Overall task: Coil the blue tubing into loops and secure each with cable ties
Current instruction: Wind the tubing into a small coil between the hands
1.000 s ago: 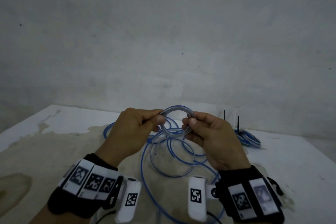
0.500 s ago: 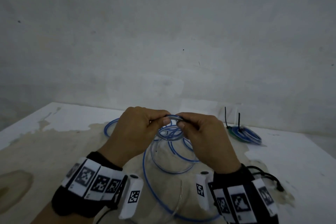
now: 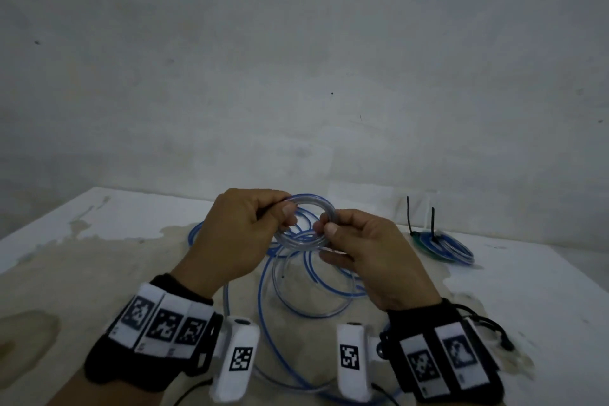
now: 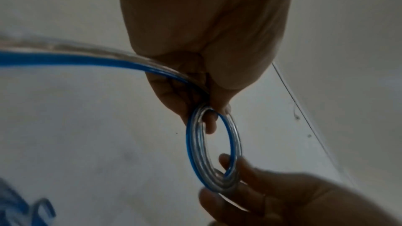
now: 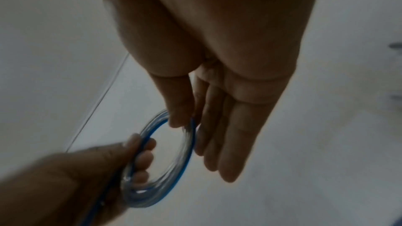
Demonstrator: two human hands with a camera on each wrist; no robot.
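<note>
Our left grip [image 3: 245, 234] and right grip [image 3: 365, 250], both pinched on our small tubing coil [image 3: 304, 224] above the counter [image 3: 543, 290].

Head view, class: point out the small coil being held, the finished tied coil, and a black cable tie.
small coil [image 3: 308, 200], head view, top arc.
finished tied coil [image 3: 456, 249], head view, right-hand loops.
black cable tie [image 3: 432, 219], head view, upright tail.
</note>
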